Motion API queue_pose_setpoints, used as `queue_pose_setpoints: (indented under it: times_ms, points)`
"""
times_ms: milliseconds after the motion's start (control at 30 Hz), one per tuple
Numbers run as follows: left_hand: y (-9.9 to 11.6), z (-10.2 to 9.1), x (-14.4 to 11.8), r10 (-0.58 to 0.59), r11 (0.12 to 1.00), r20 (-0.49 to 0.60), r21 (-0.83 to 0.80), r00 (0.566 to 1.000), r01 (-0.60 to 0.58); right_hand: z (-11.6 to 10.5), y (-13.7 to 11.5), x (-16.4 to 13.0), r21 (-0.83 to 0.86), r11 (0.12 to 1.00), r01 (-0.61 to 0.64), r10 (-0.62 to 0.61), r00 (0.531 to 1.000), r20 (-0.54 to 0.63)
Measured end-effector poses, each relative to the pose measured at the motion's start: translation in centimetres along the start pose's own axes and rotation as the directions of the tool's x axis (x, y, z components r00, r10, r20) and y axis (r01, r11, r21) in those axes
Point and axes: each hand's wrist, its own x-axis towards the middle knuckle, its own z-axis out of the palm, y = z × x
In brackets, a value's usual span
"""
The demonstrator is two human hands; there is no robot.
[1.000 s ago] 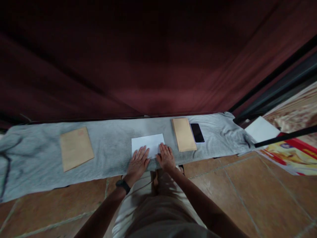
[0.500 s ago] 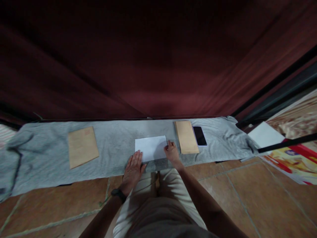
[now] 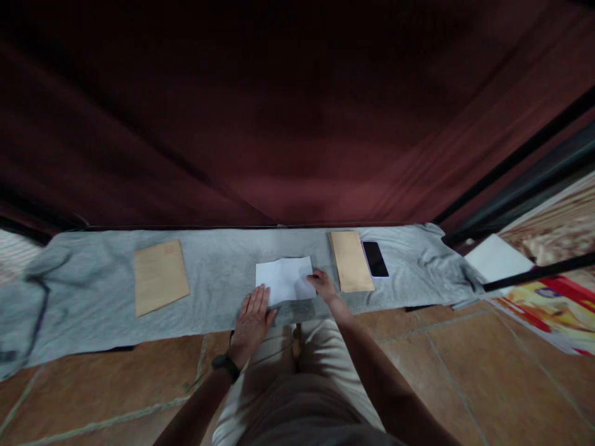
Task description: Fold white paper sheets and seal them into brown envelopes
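A white sheet of paper (image 3: 282, 277) lies on a grey cloth (image 3: 214, 279) spread on the floor in front of me. My left hand (image 3: 252, 321) rests flat with spread fingers on the sheet's near left corner. My right hand (image 3: 322, 285) pinches the sheet's right edge, which is lifted and curling toward the left. A black watch sits on my left wrist.
A brown envelope (image 3: 160, 275) lies at the left of the cloth, another brown envelope (image 3: 350, 261) to the right with a black phone (image 3: 375, 258) beside it. A dark red curtain hangs behind. White paper (image 3: 498, 258) and a colourful printed sheet (image 3: 553, 306) lie far right on the tiled floor.
My right hand moved from flat on the sheet to its right edge and lifted it inward. My left hand slid to the near left corner.
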Motion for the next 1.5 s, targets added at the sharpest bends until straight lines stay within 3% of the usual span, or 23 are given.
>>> queue_pose_setpoints:
  times_ms: [167,300,400,467,533,633,700,833,1033,1133,1233,1367,1500]
  points:
    - [0.2,-0.4,0.1,-0.024,0.996,-0.012,-0.09,1.0,0.023,-1.1,-1.6,0.1,0.137,0.987,0.078,-0.071,0.996,-0.054]
    - [0.2,-1.1,0.5,-0.148,0.958,-0.045,-0.255,0.988,0.132,-3.8,-4.9,0.4,0.183,0.963,0.197,-0.171,0.974,-0.15]
    - [-0.3,-1.4,0.8,-0.281,0.902,-0.089,-0.366,0.956,0.231,-6.1,-7.9,-0.4,0.069,0.9,0.429,-0.399,0.879,-0.262]
    - [-0.9,-1.4,0.8,-0.332,0.878,-0.108,-0.398,0.937,0.265,-6.7,-9.2,-1.6,-0.075,0.86,0.505,-0.509,0.839,-0.189]
    - [-1.5,-1.3,0.6,-0.352,0.869,-0.117,-0.41,0.929,0.278,-6.1,-9.3,-3.2,-0.203,0.794,0.573,-0.59,0.807,-0.028]
    - [-2.0,-1.3,0.1,-0.364,0.862,-0.129,-0.421,0.922,0.282,-3.5,-7.0,-5.5,-0.358,0.654,0.667,-0.644,0.738,0.2]
    - [-1.8,-1.4,-0.1,-0.372,0.861,-0.139,-0.422,0.918,0.285,-1.5,-4.7,-6.7,-0.414,0.595,0.689,-0.632,0.719,0.288]
    - [-0.9,-1.8,0.6,-0.329,0.874,-0.128,-0.416,0.936,0.251,0.6,-0.7,-8.5,-0.365,0.566,0.74,-0.628,0.673,0.39]
    - [0.8,-1.3,5.7,-0.035,0.913,0.021,-0.405,0.999,0.041,-0.5,2.4,-9.5,-0.313,0.581,0.752,-0.648,0.659,0.381]
    - [2.3,-0.2,8.7,0.134,0.948,0.103,-0.304,0.986,-0.097,-0.9,3.5,-9.4,-0.321,0.58,0.749,-0.637,0.663,0.394]
    - [3.7,1.3,10.4,0.23,0.959,0.185,-0.21,0.955,-0.191,-0.8,4.7,-9.4,-0.302,0.59,0.748,-0.634,0.662,0.4]
    - [4.0,2.7,10.1,0.236,0.968,0.18,-0.132,0.955,-0.215,-0.7,5.9,-9.4,-0.274,0.614,0.74,-0.635,0.67,0.384]
    - [2.1,2.1,7.5,0.215,0.974,0.16,-0.104,0.963,-0.201,-1.3,6.5,-9.3,-0.246,0.65,0.719,-0.622,0.689,0.371]
